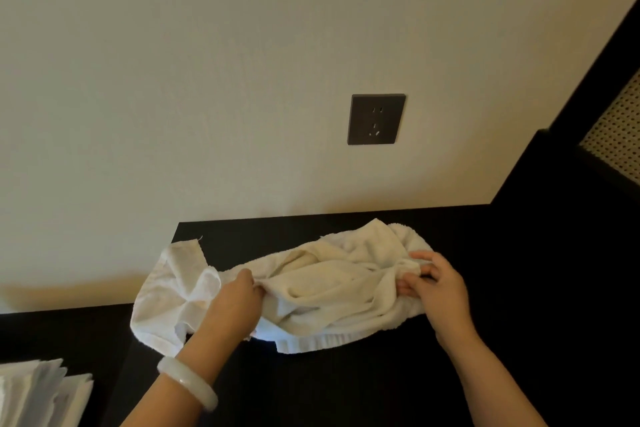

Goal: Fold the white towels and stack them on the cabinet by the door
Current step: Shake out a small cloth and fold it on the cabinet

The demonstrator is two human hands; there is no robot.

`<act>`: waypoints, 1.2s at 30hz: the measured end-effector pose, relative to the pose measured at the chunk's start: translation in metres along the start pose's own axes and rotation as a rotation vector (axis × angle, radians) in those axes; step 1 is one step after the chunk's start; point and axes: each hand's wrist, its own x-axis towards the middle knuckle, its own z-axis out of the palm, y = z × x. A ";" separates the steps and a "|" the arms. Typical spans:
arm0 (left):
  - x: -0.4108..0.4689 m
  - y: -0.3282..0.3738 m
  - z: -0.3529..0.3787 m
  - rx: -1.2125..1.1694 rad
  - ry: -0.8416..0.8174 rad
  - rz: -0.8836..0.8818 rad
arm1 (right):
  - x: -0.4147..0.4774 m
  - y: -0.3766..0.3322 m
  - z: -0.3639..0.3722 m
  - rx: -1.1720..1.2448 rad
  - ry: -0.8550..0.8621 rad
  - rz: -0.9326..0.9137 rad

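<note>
While the white towel (329,288) lies bunched across the rear of the dark bench (346,388), below the wall socket (376,118), folding cannot begin. The step in hand appears to be opening the cloth out flat.

Grip state:
- The left grip (235,302), with a pale bangle (187,382) on its wrist, is closed on a gather of fabric about a third of the way in from the towel's left end, with the fingers curled into the cloth.
- The right grip (440,291) pinches a ridge of fabric at the right end between thumb and fingertips.

The towel's left end extends past the bench's rear left corner. A ribbed hem band shows along the near edge.

Recommended procedure:
1. Both grips hold mid-cloth gathers, and pulling from these would likely only twist the towel. Each grip should move outward to a true corner.
2. The hem band serves as a guide: following it to either end should bring both corners onto the same long edge.
3. The corners are drawn apart until the edge runs straight, then the cloth is laid on the bench and smoothed from the centre outward.
4. Folding starts only once no layers are trapped underneath.

A pile of white folded items (41,392) sits at lower left. Whether these are finished towels cannot be told.
</note>
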 end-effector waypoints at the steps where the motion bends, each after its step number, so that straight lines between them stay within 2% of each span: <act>1: 0.005 -0.004 0.000 -0.039 0.064 0.014 | 0.005 0.001 0.004 -0.004 -0.014 0.014; 7: 0.035 -0.019 -0.010 -0.213 0.330 0.062 | 0.031 0.007 0.024 0.011 0.003 0.052; 14: 0.050 -0.007 -0.066 -0.197 0.312 0.122 | 0.063 -0.025 0.018 0.082 0.019 -0.008; 18: 0.031 0.001 -0.115 -0.289 0.395 0.240 | 0.061 -0.070 -0.002 0.115 -0.021 -0.118; 21: 0.010 0.015 -0.162 -0.392 0.481 0.260 | 0.046 -0.118 -0.013 0.207 -0.059 -0.196; 26: -0.046 0.044 -0.240 -0.461 0.538 0.351 | 0.017 -0.190 -0.032 0.239 -0.030 -0.360; 30: -0.090 0.054 -0.289 -0.457 0.656 0.384 | -0.007 -0.243 -0.051 0.215 0.001 -0.464; 36: -0.125 0.052 -0.327 -0.551 0.445 0.346 | -0.043 -0.287 -0.072 0.070 0.056 -0.532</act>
